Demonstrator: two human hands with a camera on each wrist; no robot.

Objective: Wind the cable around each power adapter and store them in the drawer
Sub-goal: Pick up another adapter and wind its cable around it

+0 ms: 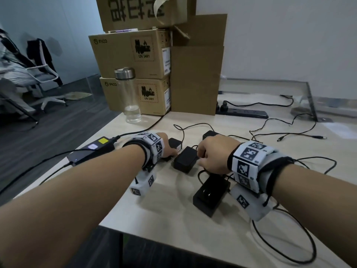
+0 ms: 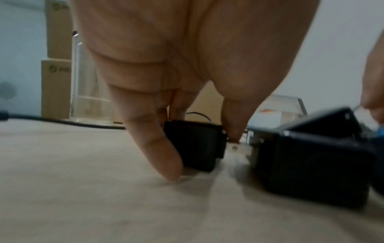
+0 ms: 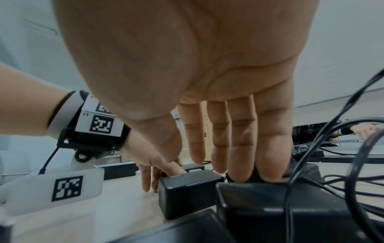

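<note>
L hand: (image 1: pixel 167 147) down on the table (image 1: pixel 173 219), fingers and thumb either side of a small black adapter (image 2: pixel 195 144). Looks like a closing pinch; fingers (image 2: pixel 158 148) touch the block's left face, tip on the tabletop. Prob. there to lift or steady it for winding.

R hand: (image 1: pixel 214 154) palm down, fingers straight-ish. In the right wrist view the fingertips (image 3: pixel 270 164) press on top of a dark block just under them, not curled round anything. Reads as open, pressing. Head view hints at cable near the thumb; can't tell if pinched.

Middle adapter: (image 1: pixel 185 159) lies flat between the two hands, touching or just beside both. Likely the one being sorted out next.

Near adapter: (image 1: pixel 211 194) just below R wrist, toward the body, prongs up, cord unwound.

Cables: (image 1: pixel 286 120) loose, tangled, spread beyond and right of R hand, also looping under R forearm. None wound yet, so task is at its start, by my reading.

Drawer: not in view.

Risk: crossed cords; lifting one block may drag its neighbours.

Other: water bottle (image 1: pixel 129 93) and cardboard boxes (image 1: pixel 133 55) well beyond L hand; power strip (image 1: pixel 245 112) beyond R hand.
</note>
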